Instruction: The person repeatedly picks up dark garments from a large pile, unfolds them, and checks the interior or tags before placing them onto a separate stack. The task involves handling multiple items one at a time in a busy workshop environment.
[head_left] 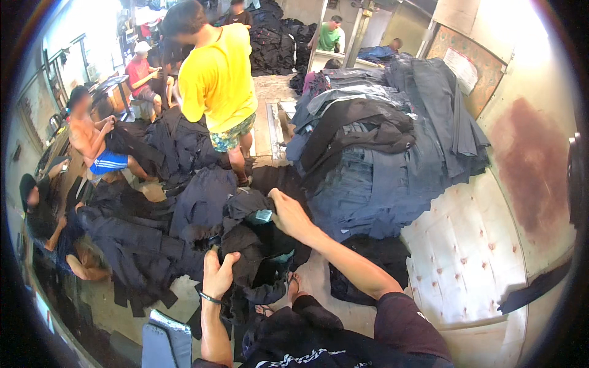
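Observation:
A pair of dark trousers (245, 245) hangs in front of me, its waist spread between my hands. My left hand (219, 273) grips the near left edge, thumb toward the cloth. Up at the far right edge, my right hand (289, 214) is closed on the waistband. A pale label (263, 216) shows inside the waist, near my right fingers, along with some teal lining (279, 260). The lower part of the garment drops out of sight toward my feet. Left of it, more dark trousers (132, 230) lie heaped close to my left hand.
A tall stack of dark and grey-blue trousers (374, 178) rises at the right. Beneath it sits a black bundle (365, 270). A blue chair (165, 340) stands at lower left. A person in yellow (218, 80) stands ahead; several others sit along the left.

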The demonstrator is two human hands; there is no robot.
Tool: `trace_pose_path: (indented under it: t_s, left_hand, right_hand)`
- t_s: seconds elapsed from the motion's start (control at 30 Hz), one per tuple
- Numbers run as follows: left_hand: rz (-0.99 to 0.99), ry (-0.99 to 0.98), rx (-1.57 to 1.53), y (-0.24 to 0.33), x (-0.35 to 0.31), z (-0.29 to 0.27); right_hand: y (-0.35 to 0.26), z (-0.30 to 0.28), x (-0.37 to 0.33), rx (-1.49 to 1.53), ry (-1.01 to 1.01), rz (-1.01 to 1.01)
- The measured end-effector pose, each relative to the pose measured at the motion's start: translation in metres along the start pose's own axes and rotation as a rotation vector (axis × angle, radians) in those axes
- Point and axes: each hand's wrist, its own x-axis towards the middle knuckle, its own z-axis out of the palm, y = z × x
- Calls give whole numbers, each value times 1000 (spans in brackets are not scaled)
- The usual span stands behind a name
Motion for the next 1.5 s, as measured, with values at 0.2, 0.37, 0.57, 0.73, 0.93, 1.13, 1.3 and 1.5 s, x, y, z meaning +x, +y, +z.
trace_pose_path:
  t_s: [0.2,0.37,0.57,0.73,0.93,1.13,1.3,1.5]
  left_hand:
    - [4,-22,17,9,-2,7]
    - [9,-60,-82,8,-12,8]
    - [-75,214,-208,-17,-45,21]
    - [-129,376,-120,-63,-77,48]
    - [-224,456,-263,-94,-86,26]
    - [-314,670,-233,-92,-86,39]
    - [-310,868,-261,-91,-71,63]
    - [-331,927,-117,-79,-48,89]
  right_hand:
    - [-11,-25,9,347,10,6]
    - [-19,-32,13,514,-300,325]
    - [-54,-46,-59,112,-187,224]
    - [-46,37,-124,530,-322,552]
    - [124,54,32,301,-302,100]
    - [169,-73,216,-45,-161,30]
    - [189,-146,275,-83,-163,-139]
    - [278,6,170,-134,-353,-17]
